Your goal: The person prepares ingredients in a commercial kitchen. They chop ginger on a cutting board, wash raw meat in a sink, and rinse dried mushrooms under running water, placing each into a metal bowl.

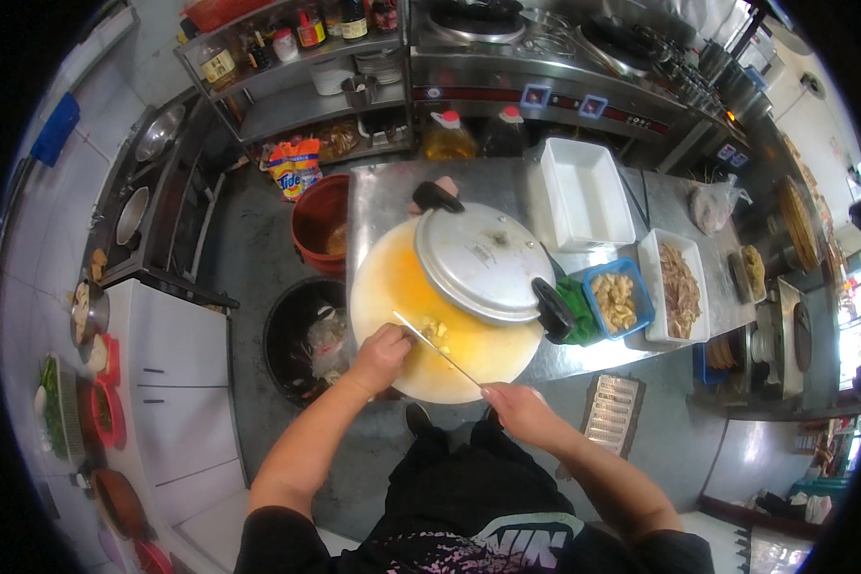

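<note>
A round cutting board (507, 354) with a yellow-stained middle lies on the steel table. My right hand (518, 411) is wrapped round the handle of a knife, and the knife's thin blade (442, 352) runs slantwise over the board toward the far left. Beside the blade, my left hand (383, 356) is curled at the board's near left edge; whatever its fingers press on is hidden. Small pale yellow chopped pieces (436, 331) lie just beyond the blade. A large silver pressure cooker lid (483, 258) with black handles rests on the far part of the board.
Right of the board stand a blue basket (649, 308) of pale pieces, a white tray (702, 330) of sliced meat and a white tub (588, 196). A green cloth (576, 311) lies by the lid handle. At the table's left are a black bin (282, 335) and a brown bucket (306, 225).
</note>
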`<control>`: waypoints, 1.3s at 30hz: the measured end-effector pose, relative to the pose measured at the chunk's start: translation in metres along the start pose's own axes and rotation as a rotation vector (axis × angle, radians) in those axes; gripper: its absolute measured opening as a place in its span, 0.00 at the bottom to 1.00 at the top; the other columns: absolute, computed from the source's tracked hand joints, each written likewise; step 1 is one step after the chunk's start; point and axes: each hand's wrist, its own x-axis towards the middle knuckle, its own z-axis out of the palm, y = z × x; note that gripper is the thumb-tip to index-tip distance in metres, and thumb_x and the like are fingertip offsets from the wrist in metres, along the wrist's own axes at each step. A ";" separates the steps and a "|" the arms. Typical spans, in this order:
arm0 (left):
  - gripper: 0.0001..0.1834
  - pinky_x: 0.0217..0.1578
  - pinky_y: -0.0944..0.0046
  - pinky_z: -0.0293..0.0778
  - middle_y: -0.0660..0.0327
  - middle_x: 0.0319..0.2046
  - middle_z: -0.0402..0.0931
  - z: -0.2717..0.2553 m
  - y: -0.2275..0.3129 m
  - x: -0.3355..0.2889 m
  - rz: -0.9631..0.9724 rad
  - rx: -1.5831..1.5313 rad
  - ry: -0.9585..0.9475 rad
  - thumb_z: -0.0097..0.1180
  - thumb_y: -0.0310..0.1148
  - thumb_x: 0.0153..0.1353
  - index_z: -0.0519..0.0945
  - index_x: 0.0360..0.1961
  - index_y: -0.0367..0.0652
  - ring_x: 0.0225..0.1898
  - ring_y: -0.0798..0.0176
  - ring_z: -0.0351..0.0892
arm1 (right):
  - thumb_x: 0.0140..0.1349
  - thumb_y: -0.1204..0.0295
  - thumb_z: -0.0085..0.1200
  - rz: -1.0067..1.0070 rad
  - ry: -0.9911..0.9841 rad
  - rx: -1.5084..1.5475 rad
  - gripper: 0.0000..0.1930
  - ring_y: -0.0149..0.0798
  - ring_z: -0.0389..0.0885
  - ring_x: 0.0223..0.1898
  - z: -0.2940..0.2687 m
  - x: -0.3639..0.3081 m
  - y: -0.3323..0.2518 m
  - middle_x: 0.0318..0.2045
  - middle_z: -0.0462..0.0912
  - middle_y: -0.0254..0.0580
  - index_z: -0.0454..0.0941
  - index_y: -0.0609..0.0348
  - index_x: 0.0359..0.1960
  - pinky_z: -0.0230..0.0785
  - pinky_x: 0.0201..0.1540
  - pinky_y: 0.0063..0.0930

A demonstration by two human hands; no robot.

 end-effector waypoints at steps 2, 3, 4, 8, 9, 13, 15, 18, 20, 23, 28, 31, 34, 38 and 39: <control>0.12 0.42 0.57 0.80 0.54 0.40 0.81 0.000 -0.001 0.000 -0.012 0.047 -0.049 0.59 0.21 0.50 0.84 0.37 0.37 0.43 0.51 0.81 | 0.76 0.57 0.44 -0.033 0.037 -0.095 0.19 0.64 0.82 0.42 0.001 0.002 0.000 0.37 0.84 0.60 0.82 0.58 0.47 0.73 0.46 0.54; 0.11 0.41 0.57 0.80 0.54 0.39 0.81 0.000 -0.001 0.001 0.013 0.033 -0.012 0.59 0.21 0.50 0.84 0.37 0.37 0.43 0.51 0.81 | 0.76 0.57 0.43 -0.082 0.047 -0.100 0.19 0.64 0.82 0.42 0.001 0.003 -0.001 0.37 0.84 0.60 0.82 0.58 0.46 0.73 0.46 0.54; 0.10 0.41 0.57 0.80 0.54 0.39 0.81 0.000 -0.001 0.000 0.028 0.019 0.023 0.59 0.22 0.51 0.84 0.36 0.37 0.42 0.52 0.81 | 0.76 0.57 0.43 -0.066 0.039 -0.127 0.19 0.64 0.82 0.41 -0.001 0.002 -0.001 0.37 0.83 0.60 0.82 0.58 0.46 0.73 0.46 0.54; 0.09 0.39 0.57 0.80 0.55 0.37 0.80 0.001 0.000 0.000 0.053 0.015 0.097 0.58 0.22 0.51 0.83 0.35 0.38 0.40 0.52 0.81 | 0.76 0.57 0.43 -0.078 0.021 -0.100 0.19 0.64 0.82 0.41 -0.004 0.002 -0.001 0.36 0.83 0.61 0.82 0.58 0.46 0.73 0.46 0.54; 0.09 0.39 0.57 0.80 0.54 0.36 0.80 0.001 0.000 0.000 0.059 0.014 0.083 0.58 0.22 0.51 0.83 0.35 0.38 0.40 0.52 0.81 | 0.76 0.57 0.43 -0.114 -0.003 -0.019 0.19 0.64 0.82 0.41 -0.004 0.003 0.000 0.36 0.83 0.61 0.82 0.59 0.46 0.73 0.45 0.54; 0.08 0.38 0.58 0.80 0.54 0.35 0.80 0.002 0.001 -0.002 0.032 0.030 0.049 0.59 0.22 0.50 0.83 0.34 0.37 0.39 0.52 0.81 | 0.76 0.56 0.44 -0.143 0.072 -0.136 0.20 0.49 0.80 0.27 0.000 0.007 0.003 0.24 0.81 0.49 0.82 0.59 0.45 0.74 0.37 0.40; 0.07 0.37 0.58 0.80 0.55 0.35 0.80 0.002 -0.001 -0.001 0.049 0.034 0.080 0.59 0.22 0.51 0.84 0.33 0.37 0.38 0.52 0.81 | 0.76 0.56 0.44 -0.171 0.119 -0.230 0.20 0.46 0.81 0.27 0.001 0.008 0.003 0.24 0.81 0.48 0.82 0.59 0.45 0.74 0.37 0.39; 0.07 0.37 0.58 0.80 0.55 0.35 0.80 0.003 -0.001 -0.001 0.092 0.028 0.101 0.60 0.22 0.51 0.84 0.33 0.37 0.38 0.52 0.81 | 0.76 0.57 0.43 -0.160 0.003 -0.038 0.19 0.49 0.82 0.28 -0.001 0.010 0.001 0.25 0.82 0.51 0.83 0.58 0.45 0.75 0.38 0.41; 0.08 0.37 0.58 0.80 0.55 0.35 0.80 0.003 -0.001 -0.003 0.057 0.051 0.072 0.59 0.22 0.51 0.84 0.34 0.37 0.38 0.52 0.81 | 0.77 0.57 0.42 -0.137 0.039 -0.161 0.20 0.51 0.82 0.29 -0.003 0.011 -0.002 0.25 0.82 0.51 0.82 0.58 0.44 0.75 0.38 0.42; 0.08 0.36 0.57 0.80 0.54 0.35 0.80 0.003 0.000 -0.004 0.041 0.026 0.079 0.60 0.21 0.50 0.84 0.33 0.37 0.37 0.52 0.81 | 0.76 0.58 0.42 -0.167 0.038 -0.138 0.19 0.61 0.81 0.36 -0.006 0.009 -0.005 0.32 0.82 0.59 0.81 0.60 0.42 0.74 0.42 0.51; 0.08 0.36 0.57 0.80 0.54 0.33 0.80 0.005 0.001 -0.004 0.091 0.039 0.147 0.59 0.21 0.50 0.83 0.34 0.36 0.36 0.52 0.81 | 0.76 0.58 0.43 -0.110 -0.017 -0.082 0.19 0.66 0.80 0.40 -0.007 0.009 -0.008 0.35 0.82 0.62 0.81 0.61 0.40 0.73 0.44 0.54; 0.08 0.36 0.58 0.80 0.54 0.34 0.80 0.006 0.002 -0.006 0.063 0.045 0.139 0.59 0.21 0.50 0.83 0.34 0.36 0.36 0.51 0.82 | 0.76 0.58 0.43 -0.120 -0.018 -0.126 0.19 0.66 0.80 0.40 -0.009 0.008 -0.011 0.35 0.82 0.62 0.80 0.61 0.40 0.73 0.44 0.53; 0.09 0.36 0.58 0.81 0.54 0.34 0.81 0.008 0.001 -0.006 0.066 0.036 0.165 0.59 0.21 0.49 0.83 0.34 0.36 0.36 0.51 0.82 | 0.76 0.58 0.43 -0.139 0.002 -0.100 0.19 0.65 0.80 0.40 -0.008 0.008 -0.013 0.35 0.82 0.62 0.80 0.61 0.40 0.73 0.44 0.52; 0.09 0.36 0.58 0.81 0.54 0.35 0.81 0.010 0.000 -0.007 0.059 0.040 0.168 0.60 0.21 0.48 0.83 0.34 0.36 0.36 0.51 0.82 | 0.76 0.58 0.43 -0.065 -0.026 -0.115 0.19 0.65 0.80 0.42 -0.008 0.009 -0.012 0.36 0.83 0.61 0.81 0.61 0.42 0.74 0.45 0.52; 0.09 0.36 0.58 0.81 0.54 0.34 0.81 0.010 0.002 -0.008 0.065 0.035 0.168 0.59 0.21 0.48 0.83 0.33 0.36 0.36 0.51 0.82 | 0.76 0.58 0.43 -0.055 -0.029 -0.137 0.19 0.65 0.80 0.42 -0.007 0.010 -0.011 0.36 0.83 0.61 0.81 0.61 0.42 0.74 0.46 0.51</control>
